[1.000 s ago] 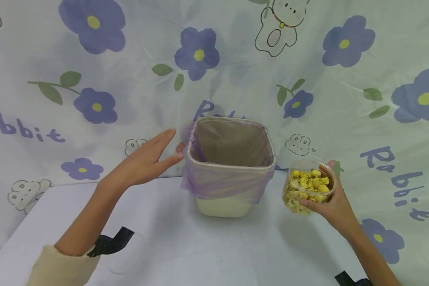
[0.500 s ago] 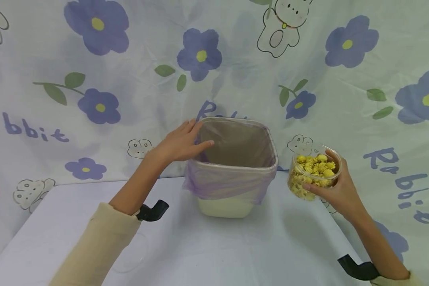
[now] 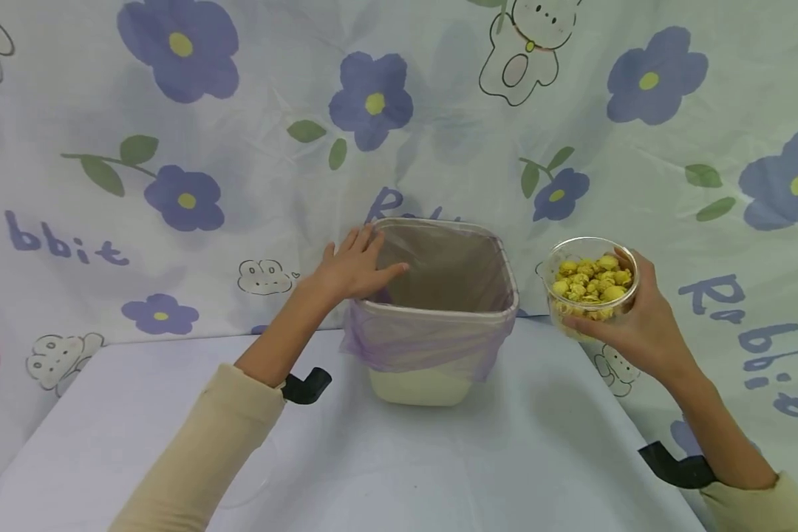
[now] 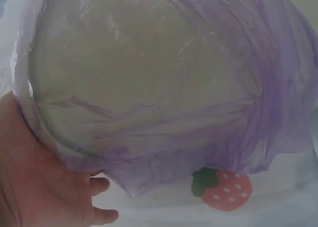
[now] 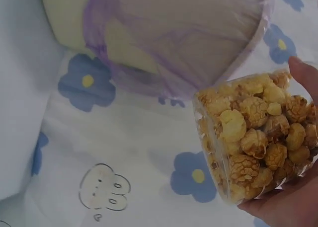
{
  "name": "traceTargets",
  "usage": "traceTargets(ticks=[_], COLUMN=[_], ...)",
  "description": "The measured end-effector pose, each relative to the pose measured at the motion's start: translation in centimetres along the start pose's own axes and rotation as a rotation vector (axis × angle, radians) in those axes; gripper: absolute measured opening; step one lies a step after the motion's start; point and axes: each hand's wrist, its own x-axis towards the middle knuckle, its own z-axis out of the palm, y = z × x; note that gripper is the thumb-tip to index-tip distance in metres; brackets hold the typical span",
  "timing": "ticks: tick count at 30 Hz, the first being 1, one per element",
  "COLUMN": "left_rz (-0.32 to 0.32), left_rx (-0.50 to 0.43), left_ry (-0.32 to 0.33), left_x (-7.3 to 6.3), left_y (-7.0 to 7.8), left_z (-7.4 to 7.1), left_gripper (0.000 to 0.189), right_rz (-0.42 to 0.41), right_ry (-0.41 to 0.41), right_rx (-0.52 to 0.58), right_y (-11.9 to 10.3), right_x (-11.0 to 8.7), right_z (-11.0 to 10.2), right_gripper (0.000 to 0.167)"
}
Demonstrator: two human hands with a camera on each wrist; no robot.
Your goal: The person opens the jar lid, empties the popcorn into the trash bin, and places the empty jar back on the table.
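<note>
A cream trash can [image 3: 420,386] stands on the table, lined with a thin purple trash bag [image 3: 432,343] folded over its rim. My left hand [image 3: 352,272] rests at the can's left rim, fingers extended and thumb reaching over the opening. In the left wrist view, the left hand [image 4: 44,182] lies against the bag's edge, and part of it is out of frame. Off to the right, my right hand [image 3: 645,329] grips a clear, lidless plastic jar [image 3: 558,307] of yellow popcorn [image 3: 592,279], raised above the table. The right wrist view shows the popcorn [image 5: 263,137] through the jar's side.
A white-covered table [image 3: 399,473] carries the can near its back edge. Behind hangs a fabric backdrop [image 3: 253,89] printed with flowers and rabbits. A faint round clear outline [image 3: 266,484] shows on the table beside the left sleeve.
My left hand has moved right from beside the trash can onto its left rim. My right hand has lifted the popcorn jar higher and slightly right.
</note>
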Motion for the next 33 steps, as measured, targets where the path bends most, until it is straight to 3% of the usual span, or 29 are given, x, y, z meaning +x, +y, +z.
traceTargets(ticks=[4, 14, 23, 33], left_rz=[0.000, -0.007, -0.014, -0.019], left_rx=[-0.008, 0.005, 0.004, -0.013], left_ry=[0.007, 0.022, 0.031, 0.025], left_x=[-0.1, -0.2, 0.1, 0.1], left_y=[0.0, 0.0, 0.1, 0.0], left_z=[0.1, 0.1, 0.3, 0.4], left_gripper=[0.088, 0.088, 0.089, 0.089], right_rz=[-0.028, -0.187, -0.260, -0.320], right_ry=[0.015, 0.008, -0.013, -0.015], right_rx=[-0.024, -0.146, -0.317, -0.417], right_y=[-1.0, -2.7, -3.8, -4.2], right_x=[1.3, 5.1, 7.0, 8.7], right_z=[-0.1, 0.9, 2.1, 3.2], right_gripper=[0.121, 0.123, 0.122, 0.110])
